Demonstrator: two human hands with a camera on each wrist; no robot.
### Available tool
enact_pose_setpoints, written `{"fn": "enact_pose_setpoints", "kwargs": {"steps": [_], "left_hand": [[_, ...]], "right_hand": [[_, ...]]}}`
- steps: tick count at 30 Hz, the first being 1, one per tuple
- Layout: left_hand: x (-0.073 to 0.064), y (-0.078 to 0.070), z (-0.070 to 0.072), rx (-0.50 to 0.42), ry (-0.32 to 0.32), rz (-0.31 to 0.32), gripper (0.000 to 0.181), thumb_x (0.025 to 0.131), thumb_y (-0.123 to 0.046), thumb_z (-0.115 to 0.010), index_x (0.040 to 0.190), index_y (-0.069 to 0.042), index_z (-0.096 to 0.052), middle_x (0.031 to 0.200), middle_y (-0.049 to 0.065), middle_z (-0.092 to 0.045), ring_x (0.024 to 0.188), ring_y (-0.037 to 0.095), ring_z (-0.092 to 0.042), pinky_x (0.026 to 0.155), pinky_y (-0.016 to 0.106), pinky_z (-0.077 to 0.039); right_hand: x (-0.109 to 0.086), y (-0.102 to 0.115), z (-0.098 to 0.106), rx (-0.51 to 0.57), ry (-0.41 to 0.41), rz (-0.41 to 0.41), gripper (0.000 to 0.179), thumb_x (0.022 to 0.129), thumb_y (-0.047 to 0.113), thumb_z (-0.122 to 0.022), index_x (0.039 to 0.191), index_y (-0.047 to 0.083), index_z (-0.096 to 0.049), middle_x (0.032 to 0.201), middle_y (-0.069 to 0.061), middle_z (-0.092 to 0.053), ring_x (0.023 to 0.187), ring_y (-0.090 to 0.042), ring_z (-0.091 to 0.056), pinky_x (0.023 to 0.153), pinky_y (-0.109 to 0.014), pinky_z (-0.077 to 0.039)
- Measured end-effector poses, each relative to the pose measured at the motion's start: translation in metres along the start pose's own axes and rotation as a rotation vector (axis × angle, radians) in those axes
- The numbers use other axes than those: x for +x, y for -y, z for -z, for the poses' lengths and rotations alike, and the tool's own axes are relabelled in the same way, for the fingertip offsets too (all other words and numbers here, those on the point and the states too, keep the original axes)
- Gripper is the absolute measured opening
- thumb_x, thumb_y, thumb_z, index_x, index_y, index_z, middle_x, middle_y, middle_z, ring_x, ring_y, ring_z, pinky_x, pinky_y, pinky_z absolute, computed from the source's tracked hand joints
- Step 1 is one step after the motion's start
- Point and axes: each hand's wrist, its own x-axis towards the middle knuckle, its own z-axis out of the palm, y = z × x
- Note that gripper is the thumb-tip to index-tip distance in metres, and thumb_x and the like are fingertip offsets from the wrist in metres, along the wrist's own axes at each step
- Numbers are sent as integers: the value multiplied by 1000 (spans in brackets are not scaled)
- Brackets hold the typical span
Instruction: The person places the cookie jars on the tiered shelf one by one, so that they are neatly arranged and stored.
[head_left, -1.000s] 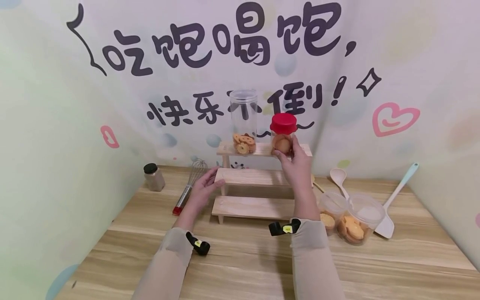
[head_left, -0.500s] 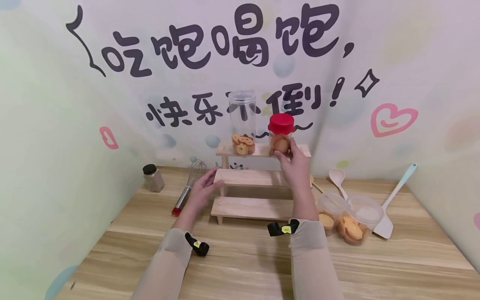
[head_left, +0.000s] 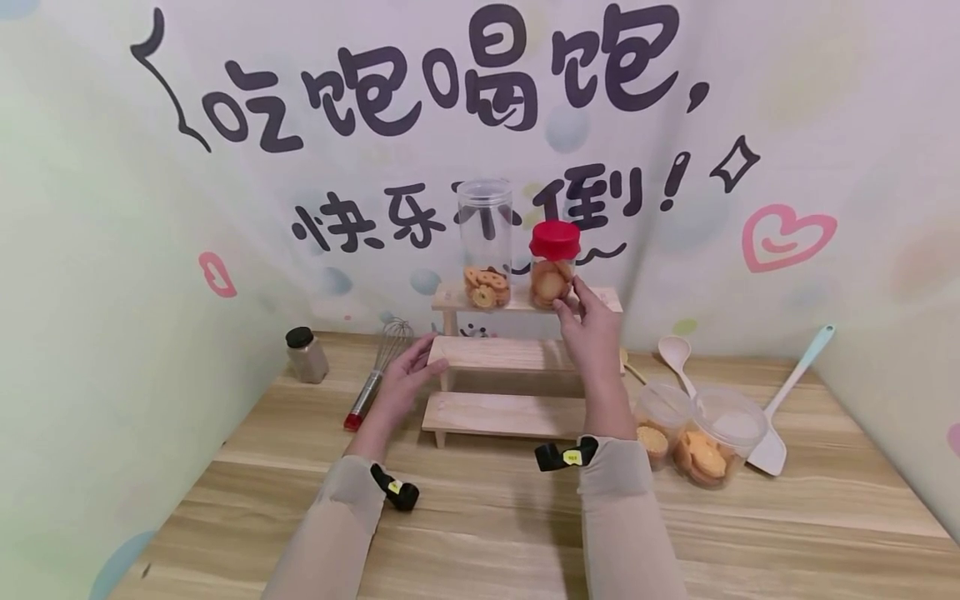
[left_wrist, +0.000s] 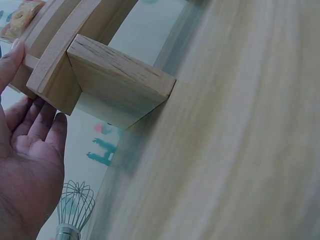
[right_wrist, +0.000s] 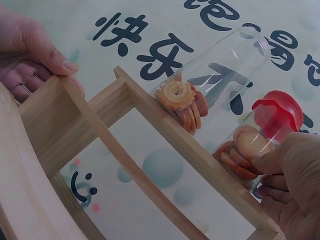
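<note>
Pinching low, the right hand (head_left: 595,333) holds the red-lidded, clear cylindrical jar of biscuits (head_left: 551,282) upright on the top tier (head_left: 521,305) of the pale wooden three-step rack (head_left: 498,354), beside a taller clear plastic jar (head_left: 485,242), while the left hand (head_left: 405,371) grips the rack's left side, we judge, to stop it shifting.

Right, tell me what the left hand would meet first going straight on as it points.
The wooden stand: the left hand holds the end of the middle shelf, so going on would likely just push against that.
</note>
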Motion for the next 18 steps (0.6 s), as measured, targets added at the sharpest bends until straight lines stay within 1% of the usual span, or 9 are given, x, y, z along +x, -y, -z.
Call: {"fn": "enact_pose_setpoints", "kwargs": {"steps": [4,8,11,18], "left_hand": [[0,0,0,-4,0,-6,67,96,-18,-71,154,-4,-38,154,18,-43,141,30,-43,113,39,-40],[-1,0,-1,-11,-7,6,68,96,-17,-71,154,-4,-39,154,17,-43,141,30,-43,113,40,-40],[-1,0,-1,-8,-9,14,68,96,-17,-71,154,-5,-39,155,16,-42,141,29,-43,113,40,-39],[-1,-1,-2,-7,-7,12,67,96,-17,-70,154,-5,-39,155,16,-42,141,29,-43,114,40,-39]], "right_hand": [[0,0,0,-10,10,-15,58,99,23,-66,152,13,-45,151,-10,-49,136,-28,-50,106,-41,-47],[-1,0,0,-8,23,-36,59,99,24,-67,152,16,-45,152,-8,-48,137,-27,-49,105,-40,-47],[-1,0,1,-3,24,-33,58,99,25,-66,152,15,-45,152,-8,-48,136,-27,-50,105,-40,-48],[0,0,2,-19,12,4,59,98,24,-67,152,12,-46,150,-10,-50,134,-28,-52,106,-41,-47]]}}
